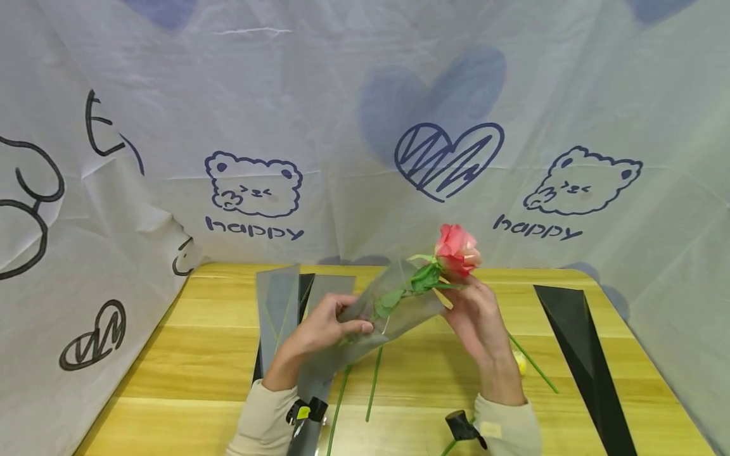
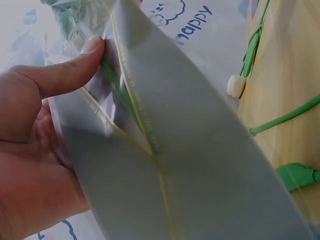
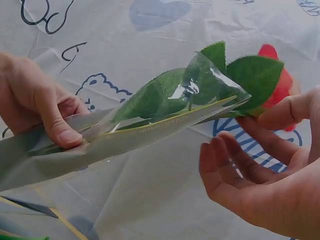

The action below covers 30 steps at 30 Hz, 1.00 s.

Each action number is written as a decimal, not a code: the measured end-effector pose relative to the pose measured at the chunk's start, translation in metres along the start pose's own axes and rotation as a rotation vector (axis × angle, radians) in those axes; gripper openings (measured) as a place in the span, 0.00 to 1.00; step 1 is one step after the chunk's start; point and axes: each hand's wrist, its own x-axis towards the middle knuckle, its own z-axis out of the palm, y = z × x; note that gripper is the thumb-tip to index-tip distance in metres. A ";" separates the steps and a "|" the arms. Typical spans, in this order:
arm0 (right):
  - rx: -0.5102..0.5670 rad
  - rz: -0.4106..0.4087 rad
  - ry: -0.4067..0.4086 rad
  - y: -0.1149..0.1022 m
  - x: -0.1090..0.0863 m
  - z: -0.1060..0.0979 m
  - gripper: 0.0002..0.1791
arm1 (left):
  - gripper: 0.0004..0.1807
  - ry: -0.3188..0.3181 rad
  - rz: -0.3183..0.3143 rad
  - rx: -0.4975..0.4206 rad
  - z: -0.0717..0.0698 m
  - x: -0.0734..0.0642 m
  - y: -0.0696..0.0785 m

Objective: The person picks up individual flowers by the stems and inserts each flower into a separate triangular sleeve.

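A pink-red artificial rose (image 1: 456, 248) lies at a slant in a grey flower sleeve (image 1: 419, 310) with a clear front and gold trim. Its bloom and upper leaves (image 3: 255, 80) stick out of the sleeve's mouth. My left hand (image 1: 331, 322) grips the sleeve around its middle, thumb (image 2: 80, 67) pressed on the clear front over the green stem. Just under the bloom, my right hand (image 1: 479, 316) pinches the rose between thumb and index finger, while the other fingers (image 3: 225, 165) curl loosely away. Both hands hold the rose and sleeve above the wooden table (image 1: 199, 354).
More grey sleeves (image 1: 277, 294) lie at the left, partly under the left forearm. A folded black sleeve (image 1: 587, 361) rests along the right side. Green stems (image 1: 373, 386) and a yellow flower (image 1: 519, 363) are on the table. A printed cloth (image 1: 342, 209) hangs behind.
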 end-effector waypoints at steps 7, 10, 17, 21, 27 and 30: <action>-0.033 0.012 0.122 0.006 0.002 0.005 0.17 | 0.04 -0.069 -0.024 0.014 0.001 0.000 0.000; -0.054 0.022 0.171 0.007 0.004 0.008 0.16 | 0.04 -0.078 -0.024 0.024 0.001 0.000 0.001; -0.162 0.012 0.243 0.006 0.003 0.016 0.20 | 0.05 -0.070 -0.013 0.057 0.003 0.000 0.005; -0.320 0.030 0.236 0.007 0.002 0.022 0.22 | 0.06 -0.079 0.013 0.065 0.006 -0.001 0.012; -0.559 0.072 0.278 0.004 -0.001 0.025 0.24 | 0.07 -0.084 0.013 0.057 0.008 -0.002 0.018; -0.617 0.096 0.243 0.002 -0.002 0.026 0.22 | 0.07 -0.085 0.012 0.045 0.010 -0.001 0.018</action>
